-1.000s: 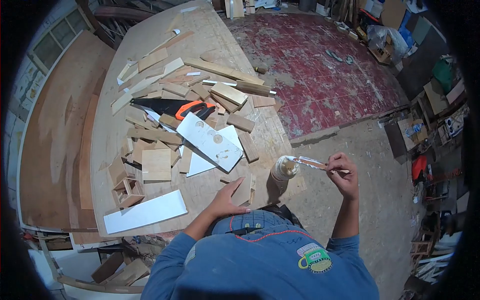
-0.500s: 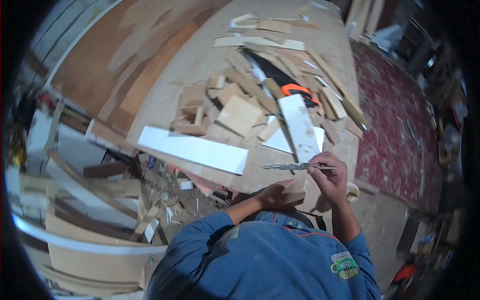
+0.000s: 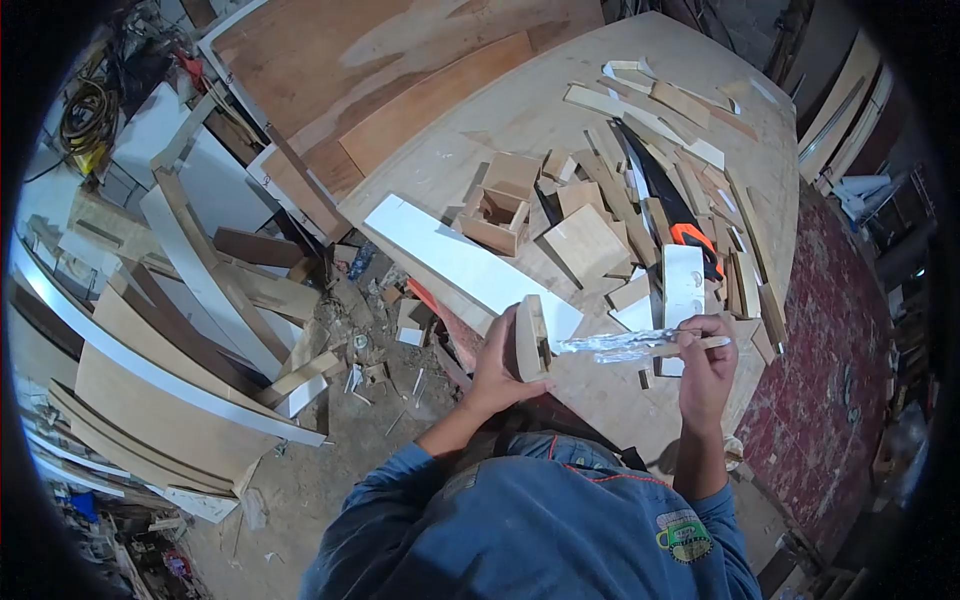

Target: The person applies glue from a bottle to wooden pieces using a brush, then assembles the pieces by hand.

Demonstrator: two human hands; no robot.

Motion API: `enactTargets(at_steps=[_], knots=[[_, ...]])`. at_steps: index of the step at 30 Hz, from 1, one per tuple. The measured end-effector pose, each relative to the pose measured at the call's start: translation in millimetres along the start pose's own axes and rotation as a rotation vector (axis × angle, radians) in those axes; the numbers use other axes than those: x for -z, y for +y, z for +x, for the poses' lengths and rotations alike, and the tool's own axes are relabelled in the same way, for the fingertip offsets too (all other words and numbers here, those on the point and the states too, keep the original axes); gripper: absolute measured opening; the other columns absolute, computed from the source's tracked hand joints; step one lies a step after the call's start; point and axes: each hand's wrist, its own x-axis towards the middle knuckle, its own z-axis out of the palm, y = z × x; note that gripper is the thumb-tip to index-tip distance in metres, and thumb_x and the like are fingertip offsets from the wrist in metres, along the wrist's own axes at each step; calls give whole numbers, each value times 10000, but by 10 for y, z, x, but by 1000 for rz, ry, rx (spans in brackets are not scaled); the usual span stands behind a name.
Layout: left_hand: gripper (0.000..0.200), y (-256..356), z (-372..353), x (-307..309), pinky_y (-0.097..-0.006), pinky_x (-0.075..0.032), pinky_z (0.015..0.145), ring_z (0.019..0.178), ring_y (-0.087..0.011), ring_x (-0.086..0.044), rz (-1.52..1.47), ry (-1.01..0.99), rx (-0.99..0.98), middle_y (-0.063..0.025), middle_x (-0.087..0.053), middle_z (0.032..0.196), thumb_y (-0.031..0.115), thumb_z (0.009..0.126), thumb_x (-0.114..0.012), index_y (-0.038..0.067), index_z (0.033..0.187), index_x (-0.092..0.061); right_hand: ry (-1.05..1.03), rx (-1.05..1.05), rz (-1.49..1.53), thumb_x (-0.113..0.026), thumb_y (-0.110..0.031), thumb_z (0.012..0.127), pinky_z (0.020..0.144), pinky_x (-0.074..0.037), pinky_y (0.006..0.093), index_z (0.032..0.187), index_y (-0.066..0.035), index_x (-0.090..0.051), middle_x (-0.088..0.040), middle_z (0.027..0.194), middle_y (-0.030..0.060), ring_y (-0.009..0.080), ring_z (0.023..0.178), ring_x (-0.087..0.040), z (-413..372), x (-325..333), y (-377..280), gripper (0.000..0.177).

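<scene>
My left hand (image 3: 497,362) holds a small wooden block (image 3: 531,337) on edge, lifted off the plywood worktable (image 3: 500,115). My right hand (image 3: 708,362) pinches a thin stick (image 3: 640,345) with a wet, glistening coating, its tip touching the block's face. Behind the hands lie a long white board (image 3: 470,265), a white panel (image 3: 682,290), a small open wooden box (image 3: 497,214), a square wood piece (image 3: 588,245) and a handsaw with an orange handle (image 3: 690,236) among several offcuts.
Large plywood sheets (image 3: 400,70) lean at the table's far side. Boards and white panels (image 3: 190,300) are stacked on the floor at left, with scraps and debris (image 3: 375,345) under the table edge. A red patterned floor (image 3: 840,380) runs along the right.
The view has swung left. My left hand has lifted the block from the table and turned it on edge. My right hand brought the coated stick from the jar to the block.
</scene>
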Motion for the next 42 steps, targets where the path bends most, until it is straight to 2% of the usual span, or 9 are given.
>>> enactTargets(at_steps=[6, 9, 14, 21, 23, 28, 32, 35, 42], knots=[[1099, 25, 205, -24, -445, -335, 1026, 1193, -372, -428, 413, 188, -129, -230, -433, 1278, 289, 497, -866, -58, 1364, -288, 23, 192, -189, -627, 12, 800, 651, -414, 223, 871, 12, -589, -590, 810, 94, 124, 725, -539, -154, -204, -135, 81], [1069, 51, 296, -129, -454, -341, 1016, 1181, -374, -423, 399, 196, -148, -221, -441, 1251, 258, 506, -868, -46, 1358, -297, 6, 465, -361, -642, 56, 745, 592, -460, 270, 841, 6, -584, -605, 789, 129, 185, 669, -594, -201, -182, -93, 123], [1036, 122, 467, -328, -447, -350, 1004, 1154, -363, -437, 338, 191, -147, -202, -455, 1224, 235, 510, -870, -33, 1344, -317, 25, 573, -509, -662, 68, 718, 579, -488, 284, 803, -21, -564, -613, 786, 127, 216, 636, -610, -299, -110, -143, 157], [1026, 58, 640, -595, -424, -372, 983, 1133, -351, -453, 148, 106, -82, -181, -486, 1187, 197, 484, -870, -5, 1341, -344, -196, 866, -869, -719, 21, 683, 552, -532, 314, 813, -32, -597, -598, 845, 104, 241, 677, -638, -421, -57, -157, 186], [1028, 36, 677, -654, -423, -375, 977, 1131, -348, -455, 58, 85, -26, -179, -490, 1183, 191, 476, -870, 2, 1342, -349, -260, 853, -940, -708, 6, 671, 568, -537, 311, 822, -31, -602, -592, 870, 102, 238, 701, -639, -440, -2, -202, 187], [1017, 116, 710, -785, -410, -385, 970, 1118, -330, -470, 340, 85, -88, -171, -491, 1176, 180, 475, -866, 14, 1339, -357, -396, 877, -1084, -658, -32, 651, 587, -540, 291, 851, -38, -617, -584, 907, 78, 217, 733, -638, -512, 115, -354, 204], [995, 100, 771, -857, -406, -382, 978, 1118, -318, -469, 148, 55, 4, -166, -485, 1174, 184, 489, -865, 10, 1329, -361, -326, 849, -1057, -678, -8, 653, 571, -536, 295, 856, -35, -607, -598, 862, 80, 219, 680, -636, -596, 228, -432, 217], [971, 126, 808, -861, -414, -376, 976, 1116, -311, -452, 103, 70, -168, -163, -460, 1175, 218, 528, -868, 11, 1324, -353, 70, 680, -844, -726, 13, 668, 559, -520, 305, 746, -37, -548, -611, 711, 104, 224, 617, -633, -602, 265, -437, 201], [1093, 331, 850, -859, -443, -367, 974, 1155, -339, -397, 287, 77, -321, -197, -386, 1216, 306, 514, -892, -3, 1361, -274, 262, 470, -636, -690, 45, 692, 524, -440, 263, 740, -11, -551, -577, 647, 100, 188, 573, -594, -509, 217, -346, 157]])
